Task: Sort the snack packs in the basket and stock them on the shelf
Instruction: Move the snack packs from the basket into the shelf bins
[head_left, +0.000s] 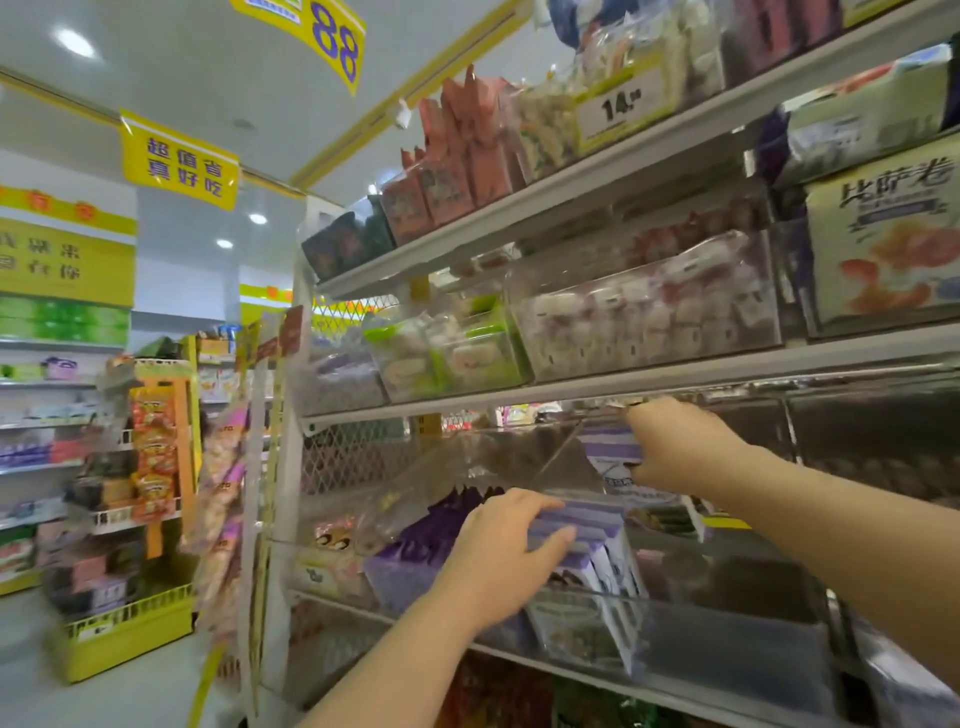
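Note:
I face a snack shelf with clear plastic bins (675, 618). My left hand (504, 551) rests on the tops of several purple-and-white snack packs (592, 535) standing upright in a bin, its fingers laid over them. Higher up, my right hand (680, 447) grips one purple-and-white pack (613, 447) just under the shelf board above, over the same bin. Darker purple packs (431, 535) fill the bin to the left. The basket is out of view.
Upper shelves hold bins of white-and-red sweets (649, 312), green packs (447, 353) and orange bags (457, 156). The shelf board (571, 397) lies close above my right hand. A yellow wire display rack (130, 519) stands across the aisle on the left.

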